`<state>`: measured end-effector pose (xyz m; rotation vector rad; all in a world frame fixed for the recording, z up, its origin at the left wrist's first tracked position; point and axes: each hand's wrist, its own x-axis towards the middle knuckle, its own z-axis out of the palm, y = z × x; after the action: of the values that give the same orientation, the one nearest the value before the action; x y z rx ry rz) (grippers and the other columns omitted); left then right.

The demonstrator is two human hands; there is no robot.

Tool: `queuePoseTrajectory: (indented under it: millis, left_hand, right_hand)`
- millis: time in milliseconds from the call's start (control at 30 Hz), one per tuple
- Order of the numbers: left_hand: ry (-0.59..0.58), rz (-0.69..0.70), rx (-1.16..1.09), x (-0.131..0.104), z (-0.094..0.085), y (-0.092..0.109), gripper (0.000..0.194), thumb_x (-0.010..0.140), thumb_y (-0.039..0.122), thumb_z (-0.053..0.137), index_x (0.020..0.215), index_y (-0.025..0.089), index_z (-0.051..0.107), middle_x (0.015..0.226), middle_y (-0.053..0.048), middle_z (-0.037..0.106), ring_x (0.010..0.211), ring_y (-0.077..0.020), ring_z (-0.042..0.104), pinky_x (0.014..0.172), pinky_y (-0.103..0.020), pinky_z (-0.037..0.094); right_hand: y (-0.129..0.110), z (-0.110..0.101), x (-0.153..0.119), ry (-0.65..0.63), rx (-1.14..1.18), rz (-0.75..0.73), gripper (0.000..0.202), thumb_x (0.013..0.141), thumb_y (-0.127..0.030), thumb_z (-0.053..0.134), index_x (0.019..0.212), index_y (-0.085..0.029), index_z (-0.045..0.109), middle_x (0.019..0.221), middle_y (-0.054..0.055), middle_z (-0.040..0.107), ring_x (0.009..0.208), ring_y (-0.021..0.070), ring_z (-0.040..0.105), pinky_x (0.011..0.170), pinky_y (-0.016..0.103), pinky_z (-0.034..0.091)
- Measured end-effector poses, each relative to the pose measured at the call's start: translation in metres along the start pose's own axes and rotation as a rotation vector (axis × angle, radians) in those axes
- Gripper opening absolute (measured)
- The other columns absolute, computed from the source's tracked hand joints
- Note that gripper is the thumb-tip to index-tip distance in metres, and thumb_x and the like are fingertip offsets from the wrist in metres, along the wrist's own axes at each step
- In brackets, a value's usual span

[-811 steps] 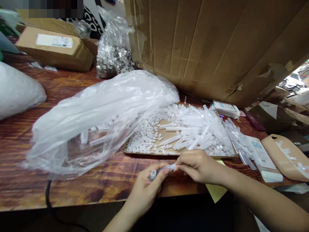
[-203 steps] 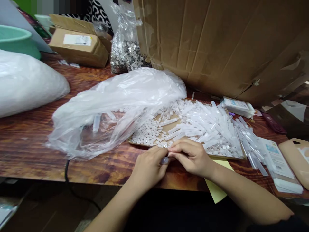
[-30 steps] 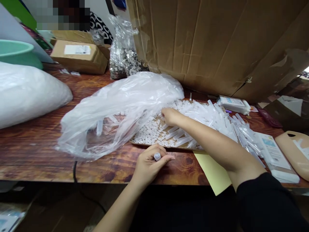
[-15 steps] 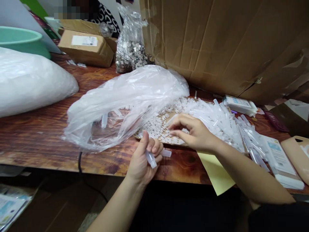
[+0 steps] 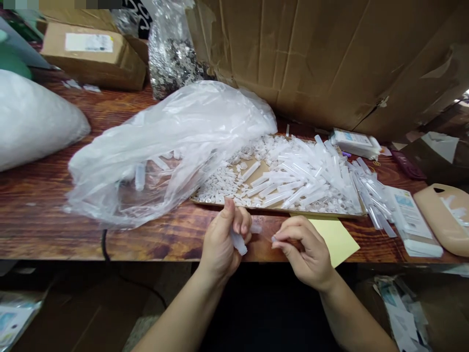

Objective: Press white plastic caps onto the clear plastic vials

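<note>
My left hand [image 5: 225, 239] is closed around translucent plastic tubes [image 5: 239, 243]. One tube end sticks out below the fingers, another to the right. Facing it over the table's front edge, my right hand [image 5: 306, 249] pinches a small whitish plastic cap [image 5: 273, 239] between thumb and fingertips. A gap separates the two hands. Just beyond them lies a shallow cardboard tray [image 5: 262, 172], with many small white caps [image 5: 220, 188] at its left and a pile of clear tubes [image 5: 304, 171] at its right.
A clear plastic bag [image 5: 176, 117] with tubes inside overlaps the tray's left side. Behind stand a large cardboard sheet [image 5: 311, 58], a bag of metal parts [image 5: 176, 63] and a carton [image 5: 95, 58]. Yellow paper [image 5: 335, 239], packets [image 5: 412, 215] and a beige plastic piece [image 5: 445, 215] lie rightward.
My right hand has drawn back from the tray towards my left hand, now with a small cap in its fingertips. My left hand keeps its tubes. The view has shifted slightly right.
</note>
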<state>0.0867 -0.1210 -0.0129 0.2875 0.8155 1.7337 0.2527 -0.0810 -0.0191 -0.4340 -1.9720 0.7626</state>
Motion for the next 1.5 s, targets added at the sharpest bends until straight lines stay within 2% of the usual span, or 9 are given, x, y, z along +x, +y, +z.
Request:
queuePoseTrajectory:
  millis: [133,233,333,433,667,933,1167,1367,1500]
  left_hand:
    - [0.020,-0.148,-0.164,0.000,0.009,-0.009,0.064,0.080,0.062,0.075,0.051,0.017,0.040,0.050,0.004,0.038,0.045,-0.0065,0.033,0.034,-0.014,0.029]
    - [0.057,-0.178,-0.249,-0.001,0.016,-0.015,0.064,0.084,0.062,0.070,0.051,0.017,0.038,0.049,0.004,0.036,0.043,-0.0064,0.033,0.035,-0.015,0.030]
    - [0.092,-0.179,-0.294,-0.004,0.021,-0.014,0.064,0.086,0.063,0.067,0.052,0.017,0.039,0.049,0.004,0.036,0.042,-0.0061,0.033,0.033,-0.014,0.026]
    - [0.136,-0.154,-0.306,-0.006,0.026,-0.011,0.065,0.088,0.065,0.062,0.052,0.017,0.038,0.048,0.005,0.034,0.039,-0.0056,0.031,0.030,-0.014,0.022]
    - [0.156,-0.031,-0.212,-0.007,0.031,-0.013,0.068,0.085,0.067,0.066,0.050,0.017,0.036,0.047,0.005,0.032,0.040,-0.0052,0.033,0.031,-0.013,0.023]
    - [0.164,-0.060,-0.220,-0.006,0.024,-0.030,0.059,0.088,0.054,0.068,0.054,0.020,0.034,0.045,0.006,0.034,0.041,-0.0057,0.034,0.039,-0.016,0.033]
    - [0.192,0.089,-0.167,-0.011,0.022,-0.034,0.056,0.091,0.052,0.062,0.053,0.020,0.036,0.045,0.004,0.035,0.044,-0.0080,0.036,0.043,-0.019,0.032]
    - [0.172,0.212,-0.099,-0.019,0.030,-0.034,0.051,0.093,0.047,0.056,0.053,0.020,0.039,0.046,0.002,0.039,0.049,-0.0103,0.038,0.047,-0.021,0.033]
    - [0.162,0.255,-0.112,-0.022,0.035,-0.033,0.052,0.092,0.049,0.056,0.052,0.020,0.039,0.046,0.002,0.040,0.050,-0.0113,0.038,0.048,-0.023,0.032]
  right_hand:
    - [-0.006,0.008,-0.003,0.029,-0.008,-0.129,0.029,0.090,-0.005,0.066,0.114,-0.022,0.067,0.093,0.005,0.067,0.083,0.0156,0.068,0.072,0.029,0.062]
    - [-0.007,0.016,-0.007,0.011,-0.029,-0.201,0.037,0.091,-0.005,0.065,0.123,-0.023,0.065,0.096,0.006,0.070,0.085,0.0173,0.071,0.073,0.032,0.065]
    - [-0.006,0.022,-0.012,0.027,-0.039,-0.205,0.044,0.090,-0.006,0.067,0.129,-0.026,0.063,0.096,0.006,0.072,0.084,0.0184,0.073,0.071,0.033,0.066]
    - [-0.006,0.025,-0.015,0.086,-0.033,-0.218,0.046,0.088,-0.004,0.069,0.129,-0.024,0.063,0.093,0.006,0.073,0.082,0.0182,0.074,0.069,0.032,0.066]
    - [-0.012,0.029,-0.012,0.131,-0.090,-0.232,0.042,0.087,-0.003,0.070,0.124,-0.022,0.066,0.091,0.005,0.075,0.083,0.0188,0.075,0.071,0.033,0.068]
    - [-0.007,0.039,-0.015,0.235,-0.057,-0.174,0.026,0.087,-0.004,0.070,0.105,-0.022,0.069,0.086,0.003,0.071,0.077,0.0168,0.073,0.070,0.032,0.066]
    - [-0.005,0.047,-0.016,0.279,0.017,-0.074,0.016,0.085,-0.009,0.073,0.089,-0.024,0.069,0.085,0.003,0.069,0.071,0.0162,0.070,0.064,0.031,0.064]
    - [-0.013,0.038,-0.011,0.267,0.111,0.028,0.016,0.085,-0.009,0.075,0.082,-0.022,0.067,0.083,0.002,0.068,0.071,0.0151,0.068,0.062,0.029,0.061]
    - [-0.016,0.034,-0.006,0.252,0.176,0.053,0.017,0.082,-0.007,0.077,0.080,-0.022,0.068,0.086,0.002,0.070,0.074,0.0150,0.069,0.067,0.029,0.060]
